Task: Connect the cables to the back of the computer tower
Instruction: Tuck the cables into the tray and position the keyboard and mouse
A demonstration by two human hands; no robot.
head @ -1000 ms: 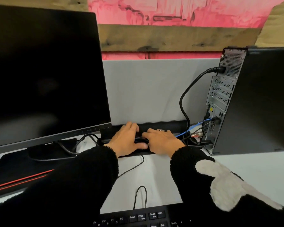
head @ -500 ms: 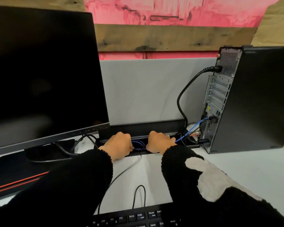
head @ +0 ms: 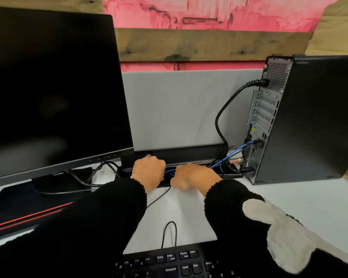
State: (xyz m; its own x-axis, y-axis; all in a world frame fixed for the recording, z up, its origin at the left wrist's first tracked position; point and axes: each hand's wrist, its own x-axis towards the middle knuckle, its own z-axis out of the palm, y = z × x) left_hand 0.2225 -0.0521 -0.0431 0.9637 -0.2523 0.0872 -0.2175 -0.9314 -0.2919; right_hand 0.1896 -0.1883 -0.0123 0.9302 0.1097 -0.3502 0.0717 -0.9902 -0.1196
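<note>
The black computer tower [head: 313, 117] stands at the right, its metal back panel [head: 263, 117] facing left. A thick black power cable [head: 219, 121] is plugged in near the panel's top. Blue cables [head: 232, 152] run from the lower ports down into a black cable tray [head: 189, 152] at the desk's back. My left hand [head: 149, 171] and my right hand [head: 193, 176] reach into that tray, fingers curled over the blue cable [head: 170, 173] that shows between them. The fingertips are hidden in the tray. My right hand is blurred.
A large dark monitor [head: 48, 87] fills the left, its stand on a black mat with a red stripe [head: 18, 215]. A black keyboard [head: 169, 263] lies at the near edge, its thin cord looping over the white desk [head: 309, 197]. A grey partition [head: 179, 107] backs the desk.
Both hands went from lying flat on the tray to curling down into it. Blue cable came into view between them, and my right hand has shifted slightly.
</note>
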